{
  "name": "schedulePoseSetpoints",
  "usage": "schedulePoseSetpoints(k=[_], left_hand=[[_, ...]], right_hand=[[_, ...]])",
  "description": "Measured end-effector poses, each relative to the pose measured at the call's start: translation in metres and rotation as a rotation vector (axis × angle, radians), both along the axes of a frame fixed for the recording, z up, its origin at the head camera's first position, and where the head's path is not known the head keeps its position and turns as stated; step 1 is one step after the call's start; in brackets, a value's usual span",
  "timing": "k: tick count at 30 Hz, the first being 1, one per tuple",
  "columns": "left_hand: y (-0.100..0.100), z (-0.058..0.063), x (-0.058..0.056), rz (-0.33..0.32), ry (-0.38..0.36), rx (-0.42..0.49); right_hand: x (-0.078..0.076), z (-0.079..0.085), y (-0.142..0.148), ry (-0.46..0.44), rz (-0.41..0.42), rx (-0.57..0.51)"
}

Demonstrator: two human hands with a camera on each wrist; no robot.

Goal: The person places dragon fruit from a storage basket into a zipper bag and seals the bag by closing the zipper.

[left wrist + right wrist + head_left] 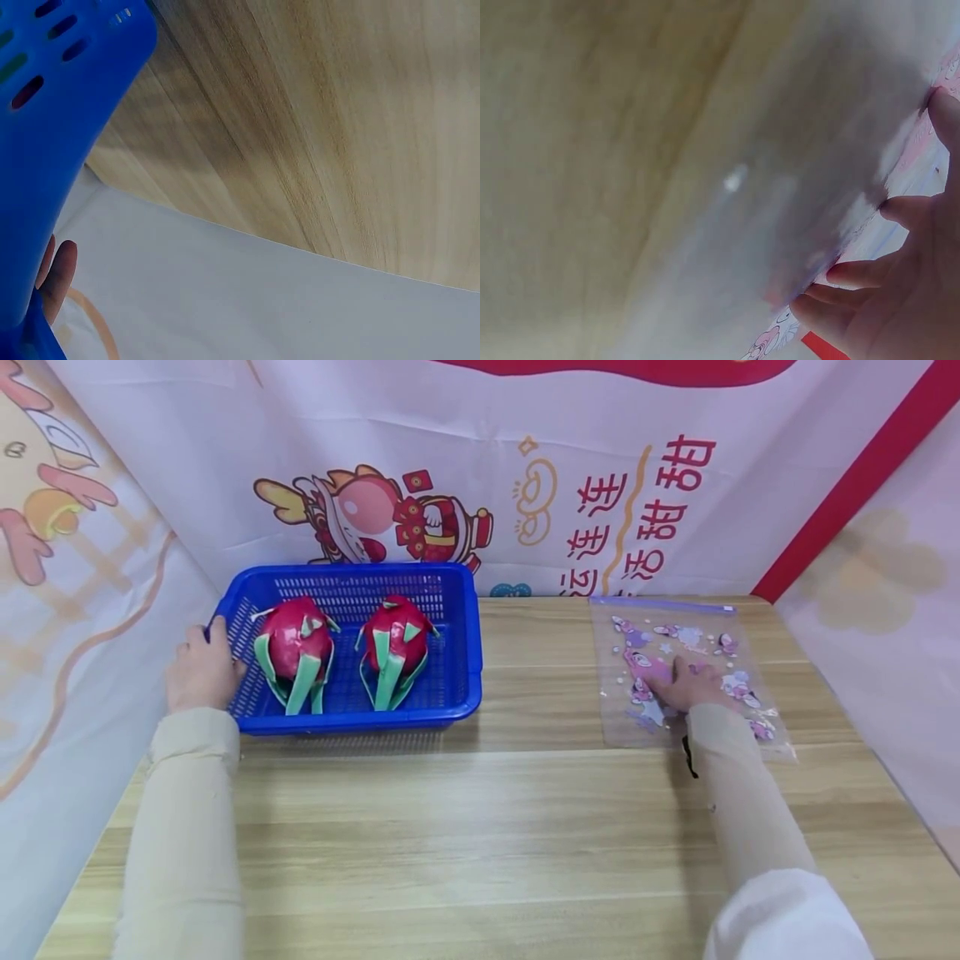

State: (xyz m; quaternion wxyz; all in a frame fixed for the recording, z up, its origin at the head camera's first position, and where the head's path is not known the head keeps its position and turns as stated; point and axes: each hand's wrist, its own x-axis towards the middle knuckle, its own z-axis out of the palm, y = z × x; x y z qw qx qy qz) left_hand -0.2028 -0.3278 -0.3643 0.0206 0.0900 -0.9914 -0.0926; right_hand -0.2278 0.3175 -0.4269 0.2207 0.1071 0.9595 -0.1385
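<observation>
A blue plastic basket (360, 720) sits at the back left of the table, holding two red dragon fruits with green leaves, one on the left (297, 635) and one on the right (397, 639). My left hand (201, 667) grips the basket's left rim. In the left wrist view, fingertips (60, 277) show past the blue edge, and the rest of that hand is hidden. On the right, a clear zip bag (675, 635) with pink and purple prints lies flat. Spread fingers of my right hand (693, 687) rest on it; the right wrist view shows the fingertips touching the film.
The wood-grain table (480, 852) is bounded at the back by a printed white cloth (540, 452). More cloth panels stand along the left and right sides. A lilac zip strip (660, 604) runs along the bag's far edge.
</observation>
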Motion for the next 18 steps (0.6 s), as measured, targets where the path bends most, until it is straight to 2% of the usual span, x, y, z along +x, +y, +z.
schedulePoseSetpoints(k=[4,9,18], left_hand=[[0.001,0.001,0.0,0.003,0.001,0.013],[0.001,0.001,0.001,0.003,0.008,0.021],[0.003,0.003,0.001,0.014,-0.005,0.03]], right_hand=[[0.0,0.001,0.001,-0.038,-0.001,-0.005],[0.001,0.005,0.003,-0.044,0.036,-0.03],[-0.005,0.004,0.021,-0.002,0.168,-0.088]])
